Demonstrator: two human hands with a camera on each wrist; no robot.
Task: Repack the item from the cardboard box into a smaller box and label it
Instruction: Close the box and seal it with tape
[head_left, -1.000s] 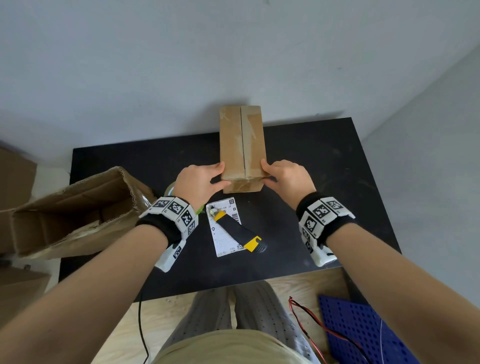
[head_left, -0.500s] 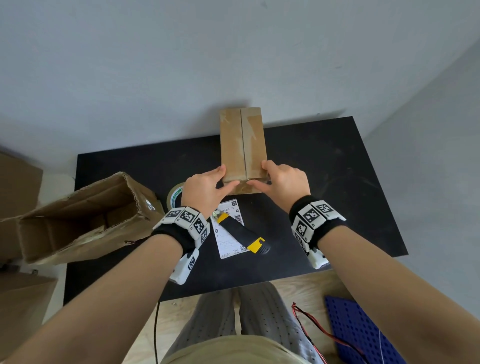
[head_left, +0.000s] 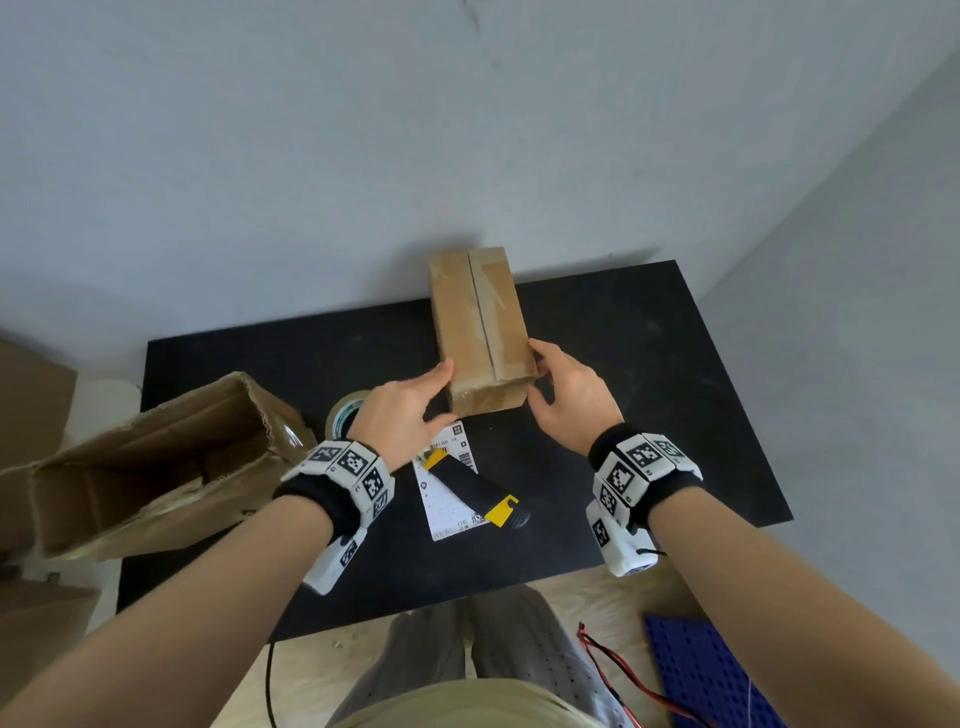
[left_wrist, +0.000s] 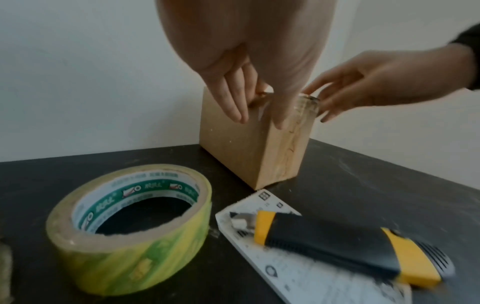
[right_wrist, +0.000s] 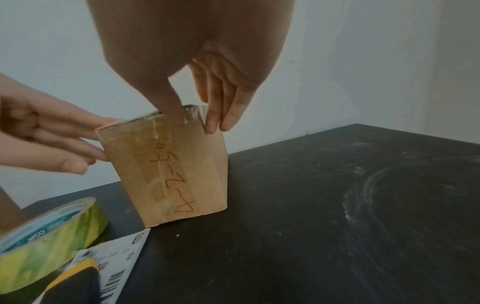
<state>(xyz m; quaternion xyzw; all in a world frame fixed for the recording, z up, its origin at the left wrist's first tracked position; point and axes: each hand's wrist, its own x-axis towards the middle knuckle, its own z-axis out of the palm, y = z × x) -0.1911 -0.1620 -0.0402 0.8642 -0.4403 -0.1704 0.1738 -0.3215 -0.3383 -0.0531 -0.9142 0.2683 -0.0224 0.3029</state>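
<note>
A small brown box (head_left: 480, 322), taped shut along its top seam, stands at the back of the black table (head_left: 649, 389). Handwriting marks its near face (right_wrist: 168, 168). My left hand (head_left: 408, 410) touches its near left corner, fingers straight on the left side and thumb on the near face (left_wrist: 259, 72). My right hand (head_left: 566, 395) touches the near right corner, thumb on the taped top edge and fingers on the right side (right_wrist: 202, 92). A white shipping label (head_left: 447, 499) lies in front of the box. The large cardboard box (head_left: 156, 467) lies on its side, open, at the left.
A black and yellow utility knife (head_left: 478, 488) lies across the label. A tape roll (left_wrist: 130, 226) sits beside my left hand. More cardboard (head_left: 31, 395) stands left of the table. A blue pegboard (head_left: 717, 670) and red wires (head_left: 623, 670) lie on the floor.
Both hands have slid from the middle of the box's near top edge out to its near corners. The box stays on the table.
</note>
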